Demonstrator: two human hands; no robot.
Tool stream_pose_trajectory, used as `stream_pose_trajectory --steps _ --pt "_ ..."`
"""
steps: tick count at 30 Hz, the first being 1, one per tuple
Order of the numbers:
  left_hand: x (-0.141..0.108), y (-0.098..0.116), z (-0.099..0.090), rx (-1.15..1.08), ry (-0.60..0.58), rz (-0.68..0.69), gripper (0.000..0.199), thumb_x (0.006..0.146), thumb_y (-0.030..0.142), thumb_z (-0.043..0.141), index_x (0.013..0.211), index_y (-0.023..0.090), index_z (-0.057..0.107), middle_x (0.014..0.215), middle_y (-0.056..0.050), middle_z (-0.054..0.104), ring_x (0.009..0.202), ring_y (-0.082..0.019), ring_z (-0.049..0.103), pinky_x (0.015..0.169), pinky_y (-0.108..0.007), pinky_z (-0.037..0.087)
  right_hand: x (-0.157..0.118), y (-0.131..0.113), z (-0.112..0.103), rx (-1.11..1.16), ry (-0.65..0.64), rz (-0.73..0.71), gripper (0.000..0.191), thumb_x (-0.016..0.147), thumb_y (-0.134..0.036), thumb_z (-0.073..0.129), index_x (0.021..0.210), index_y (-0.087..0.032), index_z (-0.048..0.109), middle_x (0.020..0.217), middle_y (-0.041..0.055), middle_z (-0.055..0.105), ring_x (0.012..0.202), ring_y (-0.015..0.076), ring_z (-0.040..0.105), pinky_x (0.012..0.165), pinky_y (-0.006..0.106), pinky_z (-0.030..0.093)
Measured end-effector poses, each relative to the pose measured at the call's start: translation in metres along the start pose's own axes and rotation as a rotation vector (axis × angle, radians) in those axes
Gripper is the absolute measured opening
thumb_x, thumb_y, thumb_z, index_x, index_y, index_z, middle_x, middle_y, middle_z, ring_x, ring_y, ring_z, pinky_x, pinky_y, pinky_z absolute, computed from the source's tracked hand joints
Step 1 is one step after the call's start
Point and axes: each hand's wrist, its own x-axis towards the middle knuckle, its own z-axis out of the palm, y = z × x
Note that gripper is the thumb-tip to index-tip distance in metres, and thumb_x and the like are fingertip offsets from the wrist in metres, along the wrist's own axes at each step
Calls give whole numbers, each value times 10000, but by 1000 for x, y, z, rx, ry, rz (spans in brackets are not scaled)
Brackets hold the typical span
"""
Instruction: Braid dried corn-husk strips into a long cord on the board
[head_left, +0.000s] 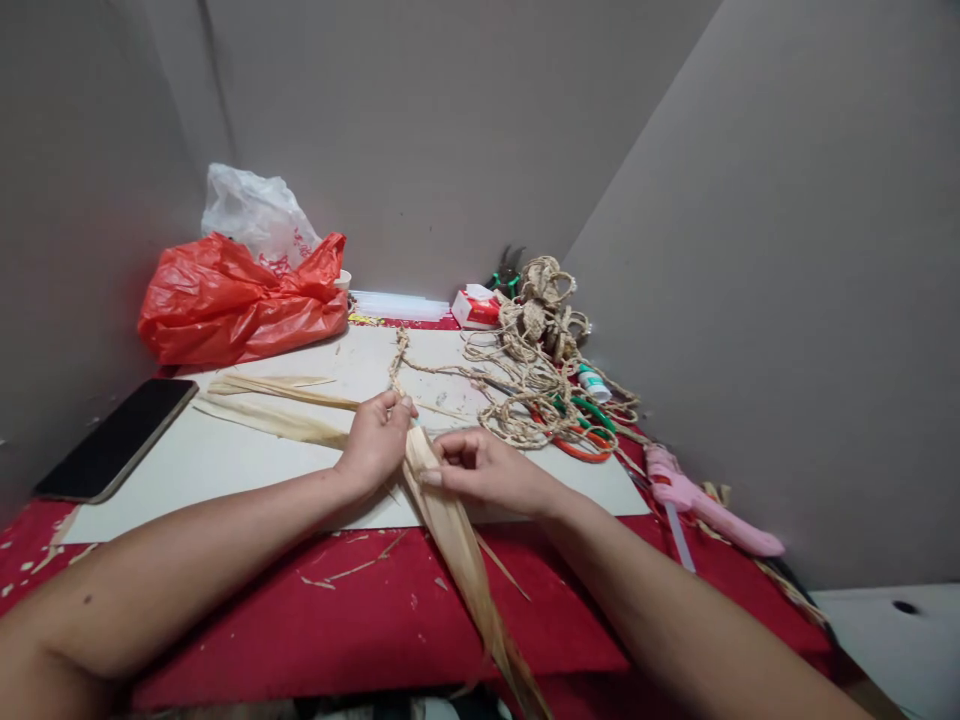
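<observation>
Contents hidden, a red bag [240, 310] stands left. The left hand [379, 437] pinches a dry husk strip [455, 545] crossing the board's [157, 470] near edge, its lower end cut off. The right hand's [495, 472] thumb touches it; I cannot tell its grip. Tangled rope [521, 415] obscures an orange-handled tool [591, 457].

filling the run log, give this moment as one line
left hand: pinching upper end of dried husk strip | right hand: touching same strip | nearby: white board, loose husk strips, braided cord, pink glue gun

Left hand [379, 440] gripping dry leaf strip [459, 550]; right hand [491, 472] touching it; braided cord [517, 418] heaped nearby.
</observation>
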Motion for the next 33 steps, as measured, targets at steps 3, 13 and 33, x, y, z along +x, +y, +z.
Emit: stream_pose_trajectory --steps 3,13,33 --pt "2 -1 0 37 -16 2 233 823 355 461 690 169 506 508 65 381 464 -78 332 476 -194 280 1 1 -2 -15 120 20 246 724 -368 627 663 -151 529 492 -64 419 417 52 335 412 193 246" --pt "2 -5 1 108 18 74 220 815 301 457 646 170 511 557 36 461 551 -106 422 560 -217 329 4 5 5 -266 276 -152 167 732 -248 538 599 -160 488 528 -45 391 497 71 336 472 208 270" --pt "0 -1 1 -8 -13 -79 238 810 354 492 675 166 550 494 45 445 459 -87 355 484 -209 282 6 5 -2 -309 486 -136 219 744 -238 506 551 -179 421 515 -42 383 508 84 350 497 222 281"
